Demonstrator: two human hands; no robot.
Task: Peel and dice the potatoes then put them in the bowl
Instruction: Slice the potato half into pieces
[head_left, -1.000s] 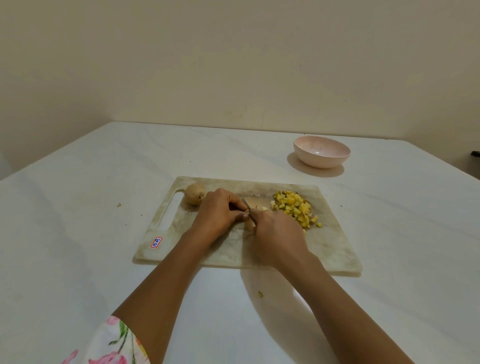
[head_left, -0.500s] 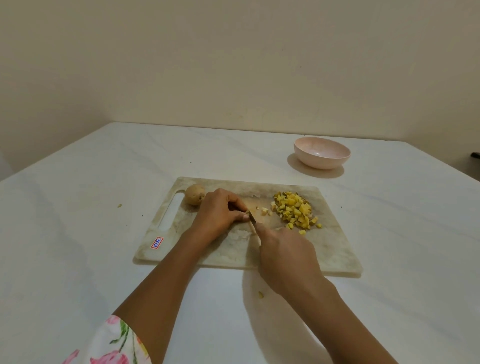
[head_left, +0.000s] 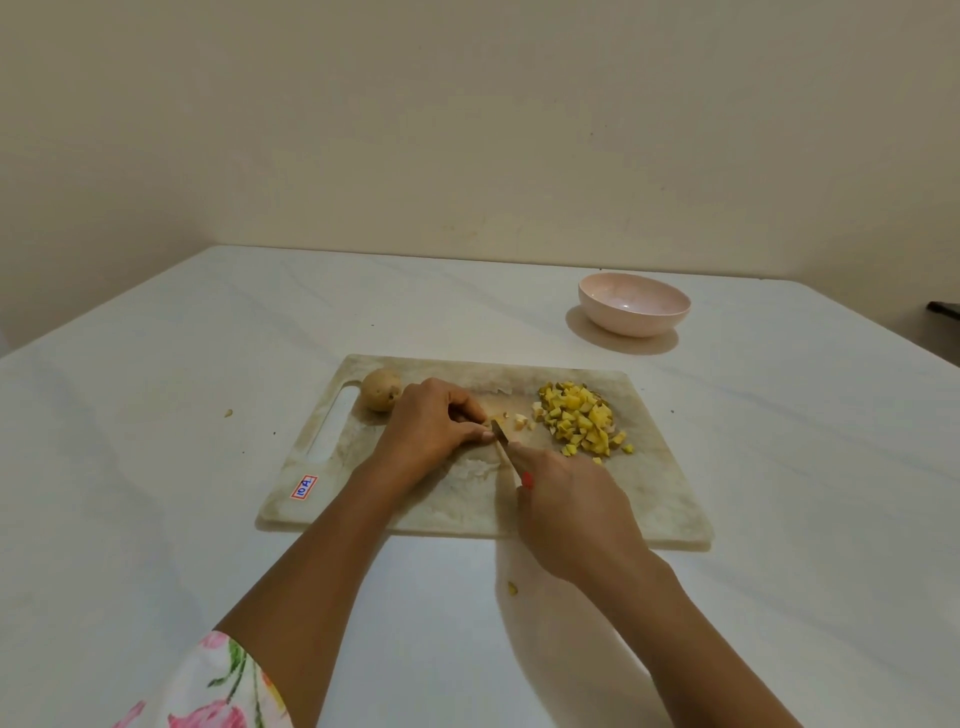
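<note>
A marbled cutting board (head_left: 660, 499) lies in front of me. My left hand (head_left: 431, 423) curls over a potato piece that it mostly hides, fingertips at the blade. My right hand (head_left: 571, 504) grips a knife (head_left: 503, 441) with an orange handle, its blade next to my left fingertips. A few pale cut cubes (head_left: 521, 421) lie just right of the blade. A pile of yellow diced potato (head_left: 584, 418) sits on the board's right part. A whole unpeeled potato (head_left: 381, 389) rests at the board's far left. The pink bowl (head_left: 634, 304) stands beyond the board, nothing seen inside.
The white table (head_left: 156, 467) runs wide on all sides, its right edge near a dark object (head_left: 943, 307). A small scrap (head_left: 512, 588) lies on the table below the board, another scrap (head_left: 228, 413) to the left. The board's handle slot (head_left: 332, 421) is at its left end.
My right hand has drawn back toward me with the knife, away from the left hand. A few freshly cut cubes now show beside the blade. The left hand stays put.
</note>
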